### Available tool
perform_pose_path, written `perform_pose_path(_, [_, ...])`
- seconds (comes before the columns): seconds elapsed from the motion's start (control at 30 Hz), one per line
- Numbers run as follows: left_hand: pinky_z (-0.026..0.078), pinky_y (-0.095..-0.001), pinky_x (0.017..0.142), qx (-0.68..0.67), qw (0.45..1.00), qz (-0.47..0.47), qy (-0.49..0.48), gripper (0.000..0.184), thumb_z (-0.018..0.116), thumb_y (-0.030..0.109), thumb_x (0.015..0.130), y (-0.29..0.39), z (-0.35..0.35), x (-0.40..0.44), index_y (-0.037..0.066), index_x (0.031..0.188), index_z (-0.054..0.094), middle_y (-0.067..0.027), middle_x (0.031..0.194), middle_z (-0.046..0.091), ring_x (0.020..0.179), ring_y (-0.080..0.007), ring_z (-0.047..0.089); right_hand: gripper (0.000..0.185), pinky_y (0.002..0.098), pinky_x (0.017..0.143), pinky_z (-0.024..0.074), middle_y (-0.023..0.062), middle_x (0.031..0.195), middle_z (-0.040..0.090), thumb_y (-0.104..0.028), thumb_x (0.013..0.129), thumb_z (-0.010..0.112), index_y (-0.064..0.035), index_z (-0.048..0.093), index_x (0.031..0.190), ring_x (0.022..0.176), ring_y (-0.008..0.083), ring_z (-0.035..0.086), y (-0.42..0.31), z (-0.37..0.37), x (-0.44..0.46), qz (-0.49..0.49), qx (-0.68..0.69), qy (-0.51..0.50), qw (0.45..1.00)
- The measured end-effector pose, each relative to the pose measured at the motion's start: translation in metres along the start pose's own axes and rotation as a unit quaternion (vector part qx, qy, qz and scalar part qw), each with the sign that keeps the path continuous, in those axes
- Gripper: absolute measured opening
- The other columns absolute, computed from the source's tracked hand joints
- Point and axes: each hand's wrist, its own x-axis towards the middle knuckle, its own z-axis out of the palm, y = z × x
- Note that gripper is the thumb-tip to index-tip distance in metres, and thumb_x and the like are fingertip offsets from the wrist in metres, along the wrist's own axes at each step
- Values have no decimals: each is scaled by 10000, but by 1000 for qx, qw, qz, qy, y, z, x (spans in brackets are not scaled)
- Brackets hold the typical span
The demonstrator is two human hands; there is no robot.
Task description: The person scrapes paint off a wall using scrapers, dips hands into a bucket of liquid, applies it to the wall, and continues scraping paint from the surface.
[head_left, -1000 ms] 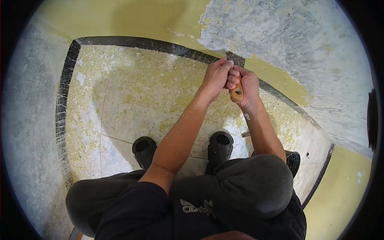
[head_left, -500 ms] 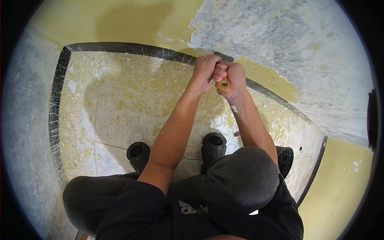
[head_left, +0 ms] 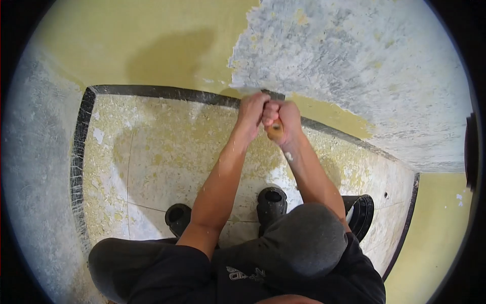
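My right hand [head_left: 288,117] is closed round the orange-brown handle [head_left: 275,130] of a scraper, with the holed end towards me. Beside it, touching, my left hand [head_left: 250,115] is closed at the front of the same tool; its fingers are mostly hidden. A dark flat edge just beyond the hands may be the blade, but I cannot make it out surely. Both hands are at the foot of the wall, where yellow paint [head_left: 331,114] borders a stripped grey-white patch [head_left: 349,66].
Paint flakes cover the pale tiled floor [head_left: 167,177]. A black skirting band [head_left: 162,91] runs along the wall's base. A black rounded container [head_left: 360,215] stands right of my knee [head_left: 314,243]. My dark shoes [head_left: 272,197] are on the floor.
The view has tilted up, so wall, floor and hands all appear lower. Both hands keep their grip and stay at about the same place on the wall.
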Motion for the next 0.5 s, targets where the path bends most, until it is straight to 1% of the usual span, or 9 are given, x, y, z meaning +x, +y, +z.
perform_pose_path(0.03, [308,-178,322,-29,1000,4,-5,118,528,100,844,5,3,-2,25,759,561,-20,602,542,400,-63,459,167,297,381,380,4,552,376,-20,829,340,-54,423,688,403,131,357,-2,2,3,7,16,3,1000])
perform_pose_path(0.13, [301,-183,318,-14,1000,16,-22,126,523,94,849,1,-8,11,27,748,555,-19,607,546,409,-59,464,156,291,369,378,3,555,371,-8,829,337,-52,415,701,404,121,352,-2,-2,15,21,26,3,999])
perform_pose_path(0.17, [279,-192,302,-56,998,22,-4,141,517,90,854,-16,-11,21,37,728,549,-14,602,538,398,-52,448,164,291,373,384,3,549,369,-15,833,339,-61,411,693,404,122,357,2,-14,31,45,62,16,997])
perform_pose_path(0.2, [279,-192,302,-54,998,29,-7,141,517,90,854,-15,-10,13,37,728,549,-14,602,538,398,-52,448,172,291,377,390,2,544,367,-22,838,341,-69,406,686,404,124,362,3,-19,41,69,100,28,992])
perform_pose_path(0.27, [263,-193,285,-15,999,-27,12,147,519,107,861,-8,-9,-3,44,731,547,-8,590,523,379,-48,426,181,294,387,395,2,539,364,-28,841,344,-80,401,677,404,129,364,9,-16,19,47,60,-7,997])
perform_pose_path(0.33, [247,-194,268,0,1000,-23,9,149,511,119,869,-2,-4,-3,52,739,540,-3,578,506,362,-45,402,191,297,397,400,1,534,362,-35,844,347,-91,396,668,404,134,366,9,-9,8,32,29,-19,999])
perform_pose_path(0.4, [250,-185,267,-23,1000,-10,-17,144,497,124,879,-3,-3,-2,51,761,536,-6,575,503,360,-45,399,170,259,393,366,-28,561,368,-53,873,345,-76,430,728,414,92,351,7,-8,3,15,15,-19,1000])
perform_pose_path(0.43, [259,-180,271,-19,999,20,-29,142,496,117,876,-5,-5,-1,45,759,532,-11,573,503,361,-47,402,159,262,394,368,-30,559,362,-52,875,351,-76,438,743,414,96,357,9,-9,6,14,3,-6,1000])
perform_pose_path(0.5, [269,-181,272,-19,999,18,-36,145,507,123,870,-7,-7,1,39,754,527,-12,572,505,361,-48,407,152,266,398,374,-25,558,365,-54,876,360,-76,435,746,416,99,361,9,-11,8,9,-6,-5,1000])
